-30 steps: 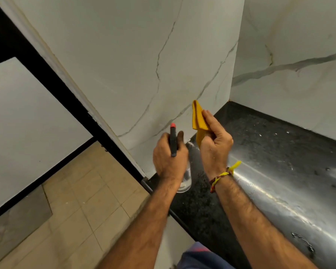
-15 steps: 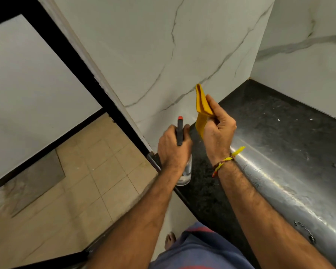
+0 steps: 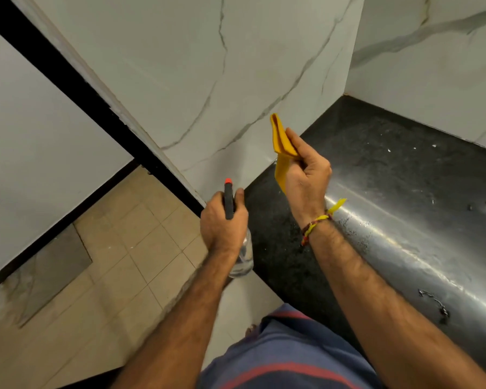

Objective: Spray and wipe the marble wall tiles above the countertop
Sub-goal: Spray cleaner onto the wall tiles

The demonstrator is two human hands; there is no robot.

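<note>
White marble wall tiles [image 3: 236, 66] with grey veins rise above a black countertop [image 3: 390, 169] and turn a corner to a second tiled wall [image 3: 432, 74] at the right. My left hand [image 3: 222, 223] grips a clear spray bottle [image 3: 243, 254] with a black head and an orange nozzle that points at the lower end of the left wall. My right hand [image 3: 306, 175] holds a folded yellow cloth [image 3: 281, 147] upright, a short way off the same wall, above the countertop's left end.
The counter's rounded front edge [image 3: 404, 248] shines and carries water drops. Left of the wall's end runs a black frame [image 3: 96, 108], with beige floor tiles [image 3: 129, 262] below. A blue and red garment [image 3: 286, 357] fills the bottom.
The view has shifted, so the wall's end and the floor show more. Both hands have lowered slightly and drawn a little back from the wall, keeping the bottle and the cloth.
</note>
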